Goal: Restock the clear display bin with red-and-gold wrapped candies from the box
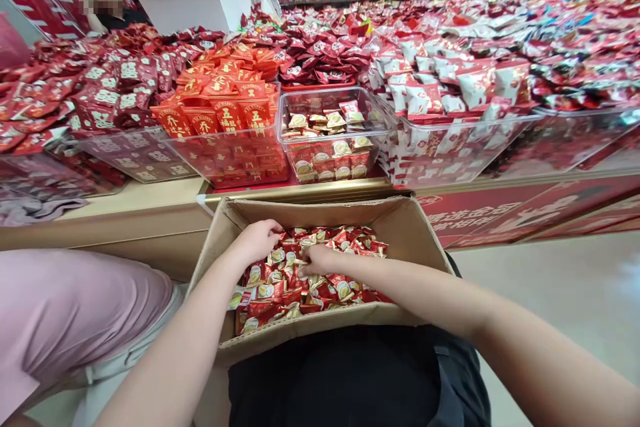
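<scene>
small red-and-gold snack packets (343, 290) lie jumbled at odd angles inside an open cardboard box (325, 214).

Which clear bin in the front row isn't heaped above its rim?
The middle bin beyond the cardboard box: its packets lie below the rim; its left neighbour and right neighbour are heaped high.

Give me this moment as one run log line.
left hand: at wrapped packets, grip unclear | right hand: among packets, grip unclear | cardboard box: open, holds packets | clear bin: beyond box, partly filled
</scene>
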Available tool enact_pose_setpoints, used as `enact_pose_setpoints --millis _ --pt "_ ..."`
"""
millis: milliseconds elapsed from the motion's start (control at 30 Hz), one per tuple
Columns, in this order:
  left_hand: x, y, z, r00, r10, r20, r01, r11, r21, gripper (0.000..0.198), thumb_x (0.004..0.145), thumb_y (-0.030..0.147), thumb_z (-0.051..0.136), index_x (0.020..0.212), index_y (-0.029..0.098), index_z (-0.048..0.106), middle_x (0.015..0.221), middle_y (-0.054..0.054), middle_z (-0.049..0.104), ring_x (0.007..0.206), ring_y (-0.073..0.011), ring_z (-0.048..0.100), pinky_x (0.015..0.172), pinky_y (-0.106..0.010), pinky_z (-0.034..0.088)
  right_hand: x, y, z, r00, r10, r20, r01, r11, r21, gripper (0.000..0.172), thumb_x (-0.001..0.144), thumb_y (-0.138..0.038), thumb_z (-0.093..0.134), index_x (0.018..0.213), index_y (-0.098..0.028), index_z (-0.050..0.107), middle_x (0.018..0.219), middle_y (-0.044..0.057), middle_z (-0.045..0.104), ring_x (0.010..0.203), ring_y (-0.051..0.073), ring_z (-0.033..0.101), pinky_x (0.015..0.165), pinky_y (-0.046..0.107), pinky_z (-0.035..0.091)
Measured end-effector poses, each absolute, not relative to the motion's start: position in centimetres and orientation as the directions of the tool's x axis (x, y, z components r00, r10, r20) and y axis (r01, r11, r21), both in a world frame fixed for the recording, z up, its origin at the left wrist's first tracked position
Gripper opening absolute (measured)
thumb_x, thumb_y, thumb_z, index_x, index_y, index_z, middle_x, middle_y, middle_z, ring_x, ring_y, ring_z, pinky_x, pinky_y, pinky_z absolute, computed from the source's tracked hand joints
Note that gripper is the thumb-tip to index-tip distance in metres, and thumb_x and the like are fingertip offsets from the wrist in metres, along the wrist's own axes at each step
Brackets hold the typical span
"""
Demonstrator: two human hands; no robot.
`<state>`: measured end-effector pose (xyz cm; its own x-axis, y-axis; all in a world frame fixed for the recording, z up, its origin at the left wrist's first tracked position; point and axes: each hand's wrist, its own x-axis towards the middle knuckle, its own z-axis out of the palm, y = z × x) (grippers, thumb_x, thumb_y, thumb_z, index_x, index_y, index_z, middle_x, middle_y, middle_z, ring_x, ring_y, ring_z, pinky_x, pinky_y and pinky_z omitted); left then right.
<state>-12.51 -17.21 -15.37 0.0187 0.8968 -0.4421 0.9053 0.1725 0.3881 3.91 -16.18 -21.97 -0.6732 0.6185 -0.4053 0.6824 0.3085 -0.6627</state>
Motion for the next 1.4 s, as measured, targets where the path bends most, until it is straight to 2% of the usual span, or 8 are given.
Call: enact_pose_setpoints --millis 167,333,533,767,967,1067,1200,1400 --pt "-12.6 -18.1 -14.5 0.04 0.894 -0.446 0.765 0.26 0.589 0.024 0.082 0.034 0.045 0.09 0.015 0.057 0.092 -0.005 0.06 0.079 -0.0164 0.058 0.068 -0.034 0.046 4.7 -16.6 -19.9 -0.703 0.657 -0.273 0.545 0.25 -0.8 0.019 0.072 -0.033 0.055 0.073 -0.013 0.057 0.064 0.001 0.057 0.058 0.008 0.049 0.053 0.018 0.036" --pt "-9.7 -19.2 -12.0 0.253 0.876 -0.41 0.459 0.265 0.848 0.053 0.082 0.053 0.021 0.091 0.019 0.059 0.077 -0.005 0.065 0.064 -0.0174 0.061 0.049 -0.025 0.044 7.3 -16.4 -15.7 -0.538 0.842 -0.039 0.108 0.023 -0.994 0.031 0.075 -0.045 0.047 0.072 -0.014 0.045 0.055 -0.004 0.047 0.046 0.005 0.04 0.044 0.017 0.033" --pt "-6.8 -19.7 -10.2 0.27 0.94 -0.21 0.207 0.157 0.966 0.031 0.079 0.043 0.044 0.091 0.019 0.06 0.072 0.001 0.063 0.052 -0.0101 0.054 0.053 -0.022 0.042 6.9 -17.6 -14.3 -0.406 0.913 -0.042 -0.098 -0.089 -0.991 0.032 0.078 -0.047 0.043 0.072 -0.016 0.043 0.055 -0.003 0.05 0.046 0.006 0.045 0.043 0.018 0.034" --pt "-6.6 -19.7 -10.7 0.123 0.973 -0.195 0.119 0.181 0.976 0.032 0.078 0.043 0.045 0.089 0.018 0.062 0.06 0.001 0.063 0.058 -0.0142 0.057 0.058 -0.023 0.042 7.1 -17.5 -14.2 -0.17 0.954 0.248 0.053 0.26 -0.964 0.028 0.081 -0.037 0.043 0.063 -0.016 0.045 0.054 -0.002 0.046 0.048 0.007 0.043 0.047 0.019 0.035" --pt "-6.9 -19.7 -9.9 0.134 0.915 -0.38 -0.192 0.401 0.896 0.039 0.079 0.047 0.041 0.103 0.018 0.053 0.075 -0.004 0.065 0.061 -0.0146 0.061 0.052 -0.024 0.045 9.1 -17.5 -14.3 -0.381 0.627 0.679 0.25 0.777 -0.578 0.014 0.078 -0.024 0.05 0.088 -0.018 0.058 0.073 0.004 0.056 0.066 0.01 0.049 0.059 0.022 0.039" --pt "-6.5 -19.8 -9.7 0.034 0.952 -0.305 -0.267 0.303 0.915 0.034 0.071 0.03 0.061 0.102 0.02 0.053 0.079 -0.001 0.065 0.068 -0.0121 0.06 0.061 -0.021 0.046 9.1 -18.1 -14.0 -0.364 0.658 0.659 0.179 0.744 -0.644 0.025 0.077 -0.03 0.051 0.099 -0.018 0.053 0.082 0.005 0.055 0.073 0.012 0.05 0.063 0.024 0.041" --pt "-5.8 -19.8 -10.0 -0.106 0.983 -0.15 -0.164 0.132 0.978 0.052 0.065 0.029 0.067 0.112 0.021 0.048 0.078 -0.001 0.067 0.071 -0.0147 0.062 0.066 -0.025 0.047 8.2 -18.3 -14.2 -0.231 0.939 0.253 0.168 0.295 -0.941 0.029 0.084 -0.039 0.034 0.073 -0.016 0.047 0.058 -0.002 0.044 0.052 0.008 0.041 0.048 0.02 0.035" --pt "-5.8 -19.8 -11.0 -0.088 0.972 -0.217 -0.101 0.208 0.973 0.03 0.067 0.036 0.063 0.09 0.018 0.06 0.068 0.0 0.065 0.061 -0.0124 0.058 0.056 -0.022 0.047 7.1 -18.4 -15.1 -0.37 0.921 0.119 0.133 0.18 -0.975 0.038 0.082 -0.047 0.031 0.059 -0.017 0.034 0.053 -0.003 0.034 0.049 0.006 0.035 0.045 0.018 0.03"
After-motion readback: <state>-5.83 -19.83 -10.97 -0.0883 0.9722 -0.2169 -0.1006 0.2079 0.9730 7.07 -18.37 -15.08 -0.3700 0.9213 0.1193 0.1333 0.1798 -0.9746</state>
